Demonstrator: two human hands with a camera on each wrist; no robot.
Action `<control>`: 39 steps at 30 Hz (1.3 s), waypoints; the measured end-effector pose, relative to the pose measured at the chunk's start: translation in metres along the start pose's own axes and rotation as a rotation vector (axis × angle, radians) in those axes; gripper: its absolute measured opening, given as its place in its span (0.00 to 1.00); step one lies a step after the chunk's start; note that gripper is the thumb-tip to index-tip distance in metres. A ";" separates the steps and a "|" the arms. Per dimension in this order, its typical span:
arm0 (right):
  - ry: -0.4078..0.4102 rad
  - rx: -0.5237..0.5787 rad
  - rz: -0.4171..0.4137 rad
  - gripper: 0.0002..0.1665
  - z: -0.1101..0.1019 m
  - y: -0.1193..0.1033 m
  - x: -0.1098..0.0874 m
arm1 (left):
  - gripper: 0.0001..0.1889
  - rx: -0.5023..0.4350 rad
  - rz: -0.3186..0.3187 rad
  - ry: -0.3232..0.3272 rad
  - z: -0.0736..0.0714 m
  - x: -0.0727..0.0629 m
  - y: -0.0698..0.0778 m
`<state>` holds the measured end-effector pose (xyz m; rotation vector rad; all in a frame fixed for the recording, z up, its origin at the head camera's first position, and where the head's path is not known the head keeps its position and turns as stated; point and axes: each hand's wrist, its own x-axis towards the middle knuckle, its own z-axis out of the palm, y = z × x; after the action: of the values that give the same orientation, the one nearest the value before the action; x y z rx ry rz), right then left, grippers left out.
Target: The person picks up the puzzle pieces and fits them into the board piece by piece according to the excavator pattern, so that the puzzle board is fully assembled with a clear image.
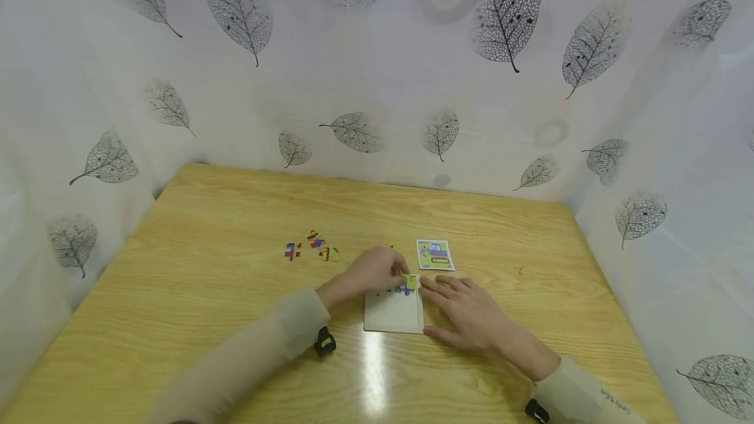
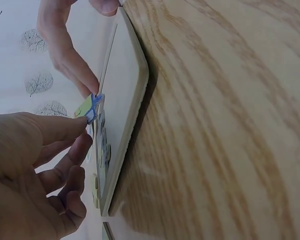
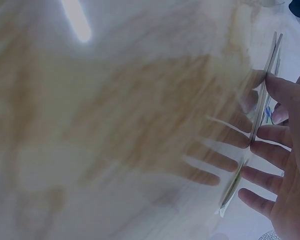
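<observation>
My left hand point(image 1: 375, 271) pinches a green and blue jigsaw piece point(image 2: 91, 107) between thumb and fingertips, at the upper right corner of a white puzzle board point(image 1: 393, 315). The piece stands tilted against the board's upper part in the left wrist view. Beneath the left fingers, other pieces point(image 2: 104, 147) lie along the board's far side, partly hidden. With fingers extended, my right hand point(image 1: 471, 315) rests at the board's right edge, its fingertips and thumb touching the rim; the right wrist view shows the same straight fingers point(image 3: 270, 152).
A small picture card point(image 1: 436, 255) of a digger-like vehicle lies just beyond the board. Several loose jigsaw pieces point(image 1: 330, 254) are scattered to the left on the wooden table point(image 1: 235, 214). One more piece peeks out behind the left hand. Leaf-patterned curtains point(image 1: 377, 70) surround the table.
</observation>
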<state>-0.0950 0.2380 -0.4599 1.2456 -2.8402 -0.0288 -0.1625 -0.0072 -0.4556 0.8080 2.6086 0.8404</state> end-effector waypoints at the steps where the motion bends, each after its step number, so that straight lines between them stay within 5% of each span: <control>1: 0.003 -0.001 -0.002 0.40 0.000 0.000 0.000 | 0.08 -0.001 -0.001 0.002 0.001 0.000 0.000; 17: -0.002 -0.001 0.005 0.41 0.000 0.001 -0.001 | 0.10 0.013 0.020 0.023 0.004 0.002 -0.007; 39: 0.006 -0.011 -0.006 0.41 0.000 0.001 -0.001 | 0.13 0.071 0.082 -0.036 0.003 0.000 -0.005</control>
<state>-0.0952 0.2391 -0.4599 1.2498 -2.8279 -0.0408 -0.1636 -0.0090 -0.4609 0.9459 2.6020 0.7513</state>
